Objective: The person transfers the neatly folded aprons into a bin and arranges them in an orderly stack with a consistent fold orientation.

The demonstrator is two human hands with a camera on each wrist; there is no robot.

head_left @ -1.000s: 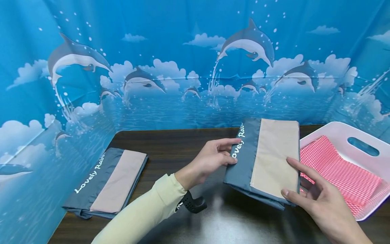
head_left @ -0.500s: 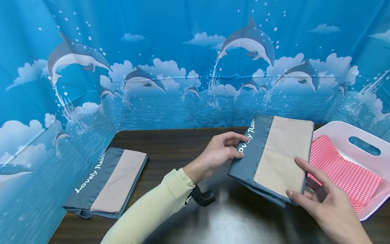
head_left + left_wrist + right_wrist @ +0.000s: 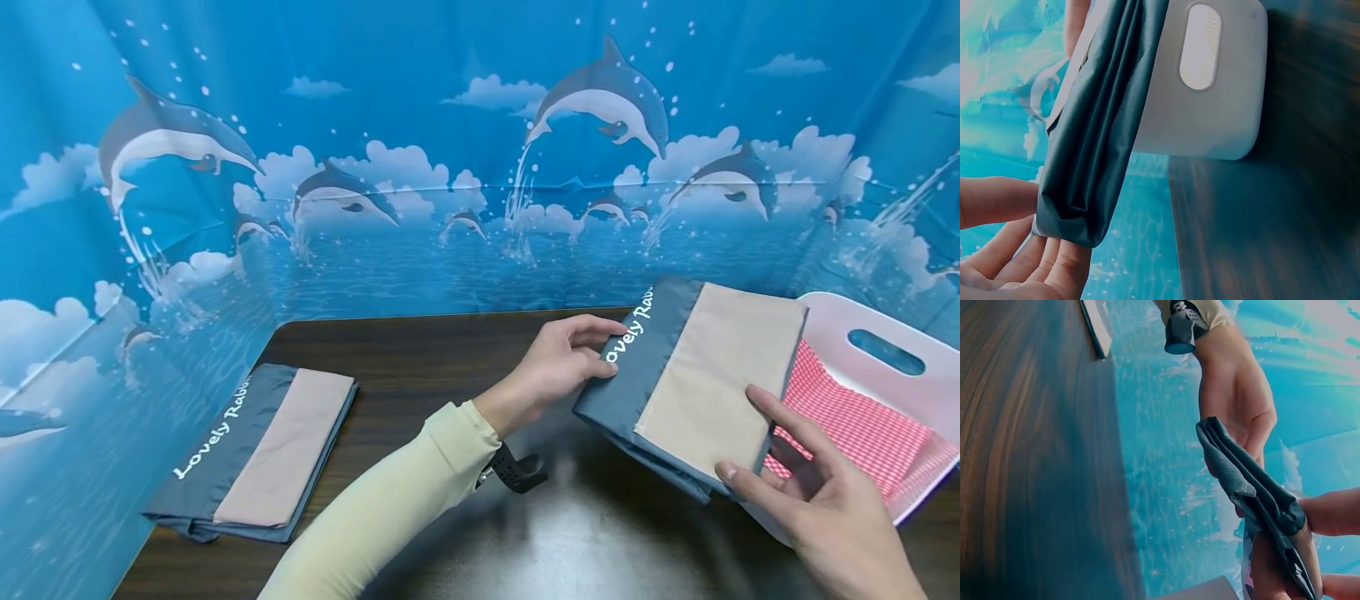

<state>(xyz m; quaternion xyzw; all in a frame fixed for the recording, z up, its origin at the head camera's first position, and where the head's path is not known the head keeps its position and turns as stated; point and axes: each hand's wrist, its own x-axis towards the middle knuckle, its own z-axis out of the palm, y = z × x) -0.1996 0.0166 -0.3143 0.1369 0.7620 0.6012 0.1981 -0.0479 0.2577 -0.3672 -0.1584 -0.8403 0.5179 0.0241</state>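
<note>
A folded dark grey-blue cloth item [image 3: 720, 375] with a beige panel and white "Lovely Rabb…" lettering is held tilted above the table. My left hand [image 3: 551, 371] pinches its left edge, thumb on one side and fingers on the other, as the left wrist view shows. On its right edge, my right hand [image 3: 832, 492] grips with thumb and index finger over the beige panel, other fingers behind. Several stacked folds of the cloth item [image 3: 1094, 125] show edge-on in the left wrist view. A matching folded cloth item [image 3: 277, 450] lies flat at the table's left.
Behind the right hand stands a pale pink plastic basket [image 3: 937, 333] with a handle slot. A red-and-white checked cloth [image 3: 862, 412] lies inside it. A blue dolphin-print curtain [image 3: 420, 167] hangs behind the dark wooden table [image 3: 405, 350].
Both hands have carried the folded cloth item to the right, and it now covers part of the basket. The right hand has shifted less than the left. The left-hand cloth item stays on the table.
</note>
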